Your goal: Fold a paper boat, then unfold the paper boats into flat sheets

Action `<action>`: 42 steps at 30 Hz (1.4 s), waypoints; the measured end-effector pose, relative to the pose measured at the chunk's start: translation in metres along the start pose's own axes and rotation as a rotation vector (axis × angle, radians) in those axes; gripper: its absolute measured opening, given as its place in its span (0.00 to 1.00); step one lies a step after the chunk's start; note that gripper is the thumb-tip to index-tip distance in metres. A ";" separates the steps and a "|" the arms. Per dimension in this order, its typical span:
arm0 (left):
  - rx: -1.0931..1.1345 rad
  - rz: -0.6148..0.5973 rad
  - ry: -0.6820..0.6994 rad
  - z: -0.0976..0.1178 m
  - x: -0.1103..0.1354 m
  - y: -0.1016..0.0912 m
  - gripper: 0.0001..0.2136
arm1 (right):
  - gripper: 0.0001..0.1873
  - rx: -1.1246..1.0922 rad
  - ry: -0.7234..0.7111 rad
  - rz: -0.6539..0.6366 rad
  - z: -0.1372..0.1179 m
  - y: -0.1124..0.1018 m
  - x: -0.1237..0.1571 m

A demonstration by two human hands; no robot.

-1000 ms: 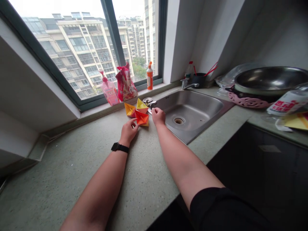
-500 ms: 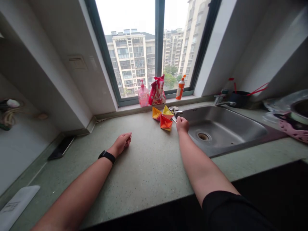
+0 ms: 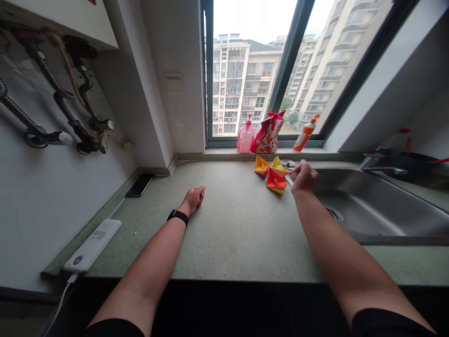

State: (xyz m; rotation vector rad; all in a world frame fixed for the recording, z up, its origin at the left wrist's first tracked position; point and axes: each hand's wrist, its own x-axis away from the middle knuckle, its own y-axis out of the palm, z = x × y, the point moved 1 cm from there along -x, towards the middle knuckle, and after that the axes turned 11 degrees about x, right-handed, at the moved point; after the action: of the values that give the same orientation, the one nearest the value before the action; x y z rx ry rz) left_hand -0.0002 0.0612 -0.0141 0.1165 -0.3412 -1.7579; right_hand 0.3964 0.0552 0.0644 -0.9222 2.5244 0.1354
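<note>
A folded-paper piece (image 3: 276,181) in orange, yellow and red, with several pointed pockets, stands on the counter left of the sink. My right hand (image 3: 304,178) is closed just to its right, at the sink's near-left rim. A pale flat edge shows beside these fingers, and what they hold, if anything, is hidden. Behind them lies a round metal lid-like thing (image 3: 288,163), partly covered. My left hand (image 3: 194,199) rests on the counter in a loose fist, well to the left of the paper piece, with a black band on the wrist. Nothing shows in it.
A steel sink (image 3: 393,206) with a tap (image 3: 372,161) is at the right. A pink pump bottle (image 3: 246,136), a red bag (image 3: 269,133) and an orange bottle (image 3: 306,134) line the windowsill. A phone (image 3: 139,185) and a white power bank (image 3: 93,245) with a cable lie left.
My view has swung left, so the counter things appear further right, and pipes and the whole power bank show. My right hand stays closed by the paper piece; my left fist stays on the counter.
</note>
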 end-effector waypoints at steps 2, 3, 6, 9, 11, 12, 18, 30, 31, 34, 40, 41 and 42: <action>0.005 -0.027 -0.014 0.002 -0.002 -0.001 0.20 | 0.27 -0.040 -0.039 -0.160 -0.015 0.031 0.032; 0.007 -0.041 -0.021 0.003 -0.003 -0.002 0.20 | 0.27 -0.048 -0.049 -0.266 -0.019 0.048 0.053; 0.023 -0.077 -0.023 0.006 -0.007 -0.004 0.21 | 0.30 -0.021 -0.075 -0.794 -0.022 0.090 0.123; 0.049 -0.111 -0.010 0.004 -0.009 -0.003 0.24 | 0.35 0.044 -0.051 -0.985 -0.012 0.113 0.171; 0.050 -0.152 -0.023 0.001 -0.009 0.000 0.25 | 0.35 0.057 -0.051 -1.032 -0.005 0.118 0.184; 0.046 -0.175 -0.036 -0.001 -0.008 0.002 0.25 | 0.35 0.063 -0.066 -1.061 -0.002 0.119 0.187; 0.040 -0.224 -0.084 -0.001 -0.004 0.012 0.25 | 0.31 0.077 -0.149 -1.132 0.000 0.111 0.183; 0.094 -0.350 -0.224 0.002 0.014 0.023 0.24 | 0.32 0.086 -0.032 -1.282 -0.001 0.104 0.182; 0.100 -0.346 -0.231 0.002 0.014 0.023 0.24 | 0.33 0.084 -0.025 -1.287 -0.001 0.105 0.181; 0.126 -0.327 -0.244 0.003 0.013 0.022 0.25 | 0.33 0.080 -0.014 -1.301 -0.001 0.104 0.180; 0.174 -0.284 -0.245 0.003 0.012 0.020 0.25 | 0.33 0.087 -0.041 -1.325 -0.002 0.103 0.180; 0.183 -0.280 -0.240 0.003 0.011 0.019 0.25 | 0.33 0.088 -0.050 -1.329 -0.002 0.103 0.180; 0.192 -0.276 -0.233 0.003 0.011 0.019 0.25 | 0.33 0.090 -0.057 -1.332 -0.002 0.103 0.180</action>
State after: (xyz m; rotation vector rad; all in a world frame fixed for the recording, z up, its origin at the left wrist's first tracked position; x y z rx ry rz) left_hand 0.0144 0.0481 -0.0050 0.0993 -0.6909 -2.0140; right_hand 0.2089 0.0284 -0.0191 -2.2296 1.3866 -0.3512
